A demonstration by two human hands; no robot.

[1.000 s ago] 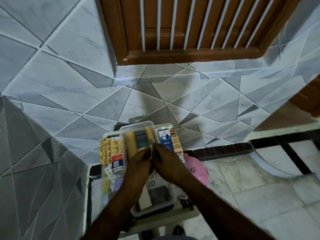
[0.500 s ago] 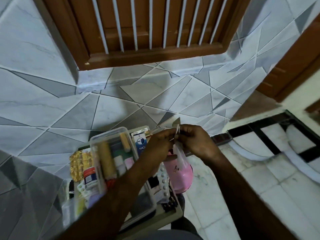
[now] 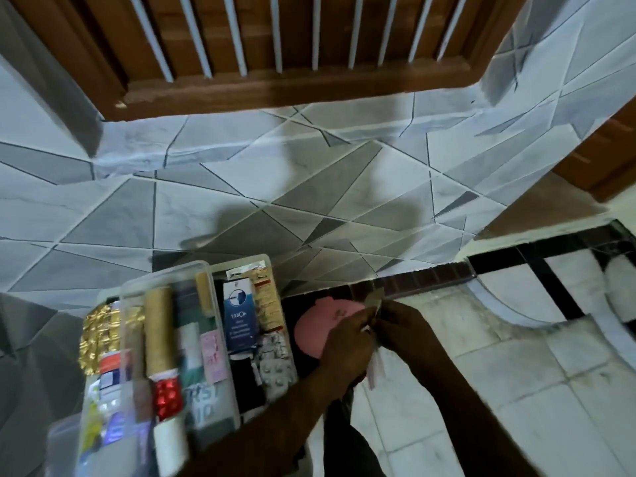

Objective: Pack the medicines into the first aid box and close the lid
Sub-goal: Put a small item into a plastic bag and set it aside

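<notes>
Both hands, left hand [image 3: 347, 339] and right hand [image 3: 404, 327], pinch a small sachet [image 3: 373, 309] together. The first aid box [image 3: 165, 342] lies to their left, nearer the left hand, long axis front-to-back.

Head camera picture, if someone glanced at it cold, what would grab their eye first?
Probably the clear first aid box at lower left, crammed with a tan bandage roll and a red foil strip, with a blue-and-white carton just right of it. Next, the left hand and right hand meeting over a small packet beside something round and pink.
</notes>
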